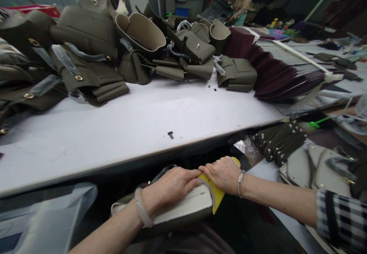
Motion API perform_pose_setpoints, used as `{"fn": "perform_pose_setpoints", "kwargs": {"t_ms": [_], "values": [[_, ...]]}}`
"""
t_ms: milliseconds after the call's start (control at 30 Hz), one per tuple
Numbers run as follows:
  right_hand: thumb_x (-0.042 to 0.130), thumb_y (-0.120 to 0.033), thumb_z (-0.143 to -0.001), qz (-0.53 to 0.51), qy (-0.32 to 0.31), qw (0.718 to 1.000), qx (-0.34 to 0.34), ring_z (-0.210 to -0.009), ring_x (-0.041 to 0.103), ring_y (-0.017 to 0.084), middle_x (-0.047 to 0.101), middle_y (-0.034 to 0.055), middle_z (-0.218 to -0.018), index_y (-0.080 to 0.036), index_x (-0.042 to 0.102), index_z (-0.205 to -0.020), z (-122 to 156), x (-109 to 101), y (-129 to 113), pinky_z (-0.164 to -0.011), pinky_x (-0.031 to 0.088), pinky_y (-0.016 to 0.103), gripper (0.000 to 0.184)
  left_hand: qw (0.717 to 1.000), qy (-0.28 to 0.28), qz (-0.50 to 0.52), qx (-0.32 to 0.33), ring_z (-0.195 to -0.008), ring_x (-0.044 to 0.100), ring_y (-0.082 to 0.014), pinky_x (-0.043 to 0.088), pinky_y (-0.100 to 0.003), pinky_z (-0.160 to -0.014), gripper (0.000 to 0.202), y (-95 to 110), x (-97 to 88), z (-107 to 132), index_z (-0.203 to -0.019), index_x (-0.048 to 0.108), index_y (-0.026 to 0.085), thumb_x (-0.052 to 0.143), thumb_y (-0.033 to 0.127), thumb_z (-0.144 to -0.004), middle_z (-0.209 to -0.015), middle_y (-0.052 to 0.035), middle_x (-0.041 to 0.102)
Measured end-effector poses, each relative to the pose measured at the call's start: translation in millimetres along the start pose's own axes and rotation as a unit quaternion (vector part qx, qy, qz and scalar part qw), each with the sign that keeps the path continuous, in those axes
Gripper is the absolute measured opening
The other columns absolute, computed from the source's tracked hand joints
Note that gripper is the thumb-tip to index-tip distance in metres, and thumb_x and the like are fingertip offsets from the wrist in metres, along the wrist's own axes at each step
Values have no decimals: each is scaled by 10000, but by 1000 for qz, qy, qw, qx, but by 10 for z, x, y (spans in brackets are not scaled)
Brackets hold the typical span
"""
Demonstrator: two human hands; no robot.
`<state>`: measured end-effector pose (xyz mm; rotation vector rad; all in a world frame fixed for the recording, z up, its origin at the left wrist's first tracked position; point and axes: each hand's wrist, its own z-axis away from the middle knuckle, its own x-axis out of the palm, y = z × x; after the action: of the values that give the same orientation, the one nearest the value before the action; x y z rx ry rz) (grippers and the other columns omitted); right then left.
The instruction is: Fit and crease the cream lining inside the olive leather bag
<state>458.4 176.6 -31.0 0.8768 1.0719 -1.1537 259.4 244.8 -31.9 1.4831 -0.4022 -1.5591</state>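
Note:
Below the table's front edge, in my lap, lies an olive-and-cream bag piece (pixel 183 207) with a yellow part (pixel 217 195) at its right end. My left hand (pixel 169 188) presses flat on top of the cream panel, fingers pointing right. My right hand (pixel 223 174) grips the right end over the yellow part, its fingers curled and touching the left hand's fingertips. A pale bangle sits on my left wrist, a silver one on my right.
The white table (pixel 137 128) carries heaps of olive bags (pixel 86 51) along its far side, a fan of dark maroon sheets (pixel 275 74) at right and a small black scrap (pixel 171 134). Studded olive straps (pixel 279 141) and cream panels (pixel 318 170) lie right. Another person (pixel 239 0) works far back.

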Motion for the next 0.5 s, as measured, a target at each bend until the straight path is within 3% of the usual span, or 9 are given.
{"fn": "perform_pose_setpoints", "kwargs": {"t_ms": [267, 500], "values": [[190, -436, -1046, -38, 1, 997, 73, -699, 703, 297, 733, 113, -759, -207, 716, -829, 195, 19, -225, -578, 350, 335, 614, 999, -14, 51, -11, -783, 612, -182, 418, -265, -750, 383, -15, 52, 43, -1075, 696, 212, 413, 456, -995, -949, -42, 718], [206, -453, -1018, -144, 13, 984, 108, -723, 672, 345, 701, 195, -746, -156, 688, -761, 377, 49, -319, -642, 350, 387, 621, 988, -50, 139, -50, -912, 630, -185, 458, -234, -836, 427, 40, -97, -39, -1090, 753, 196, 402, 404, -964, -1035, -10, 743]]}}
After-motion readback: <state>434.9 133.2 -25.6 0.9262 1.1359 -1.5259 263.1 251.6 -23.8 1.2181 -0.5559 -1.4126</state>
